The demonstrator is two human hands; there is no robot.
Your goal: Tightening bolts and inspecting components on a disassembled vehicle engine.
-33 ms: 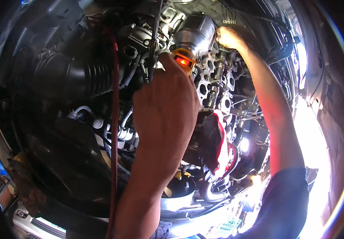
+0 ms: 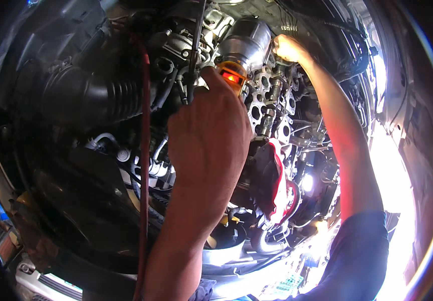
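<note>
My left hand (image 2: 210,123) reaches up through the middle of an engine bay, its back toward me. Its fingers are closed round an orange work light (image 2: 232,75) that glows red; most of the light's body is hidden by the hand. Just beyond the light stands a silver metal canister-like engine part (image 2: 246,42). My right hand (image 2: 289,48) is farther off, to the right of that part, near the far end of the engine's metal flange with round ports (image 2: 256,111). Its fingers are curled closed, and whatever they grip is too small to make out.
A red hose (image 2: 145,135) hangs down left of my left forearm. A dark rod (image 2: 196,35) stands upright near the light. On the left lies a black ribbed air duct (image 2: 124,98). A red cloth-like piece (image 2: 278,185) rests on the engine. Bright light glares at right.
</note>
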